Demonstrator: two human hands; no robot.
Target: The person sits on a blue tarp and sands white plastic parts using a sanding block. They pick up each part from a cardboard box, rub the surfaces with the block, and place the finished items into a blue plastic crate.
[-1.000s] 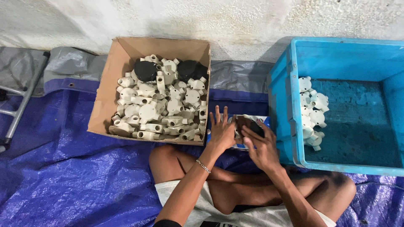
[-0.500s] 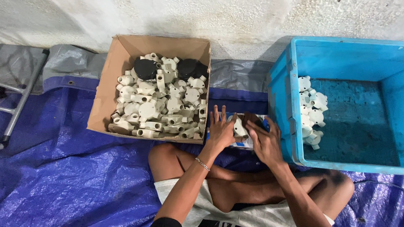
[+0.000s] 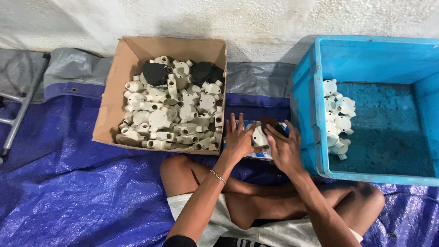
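Between your two hands sits a cream round fitting (image 3: 260, 136), w/ a dark brown disc (image 3: 270, 122) just above it. Your left hand (image 3: 238, 137) is flat, fingers (image 3: 233, 122) spread apart & pointing up, palm side against the fitting's left edge. Your right hand (image 3: 284, 147) lies over the fitting's right side, fingers (image 3: 275, 133) loosely splayed & angled toward the left hand; fingertips touch the fitting & the disc's lower rim. Neither hand is clamped shut on anything: both look open & pressing, tho whether the right thumb hooks under the part I can't tell. Below the fingers, a white-and-blue flat piece (image 3: 260, 155) peeks out under the fitting.

Just left of your left fingers stands a cardboard box (image 3: 109, 114), heaped w/ cream junction fittings (image 3: 169, 114) & two black round covers (image 3: 155, 73) near its far side. Just right of your right hand is a blue plastic crate (image 3: 305, 91), its wall nearly touching your knuckles; inside, a small cluster of cream fittings (image 3: 338, 116) lies along the wall nearest you.

Behind the wrists: a thin bracelet (image 3: 218, 176) on your left forearm, your crossed legs (image 3: 256, 201) below. All of it rests on a blue tarp (image 3: 68, 196); a grey sheet (image 3: 68, 68) & a metal frame (image 3: 18, 110) are far left, well apart from the hands.
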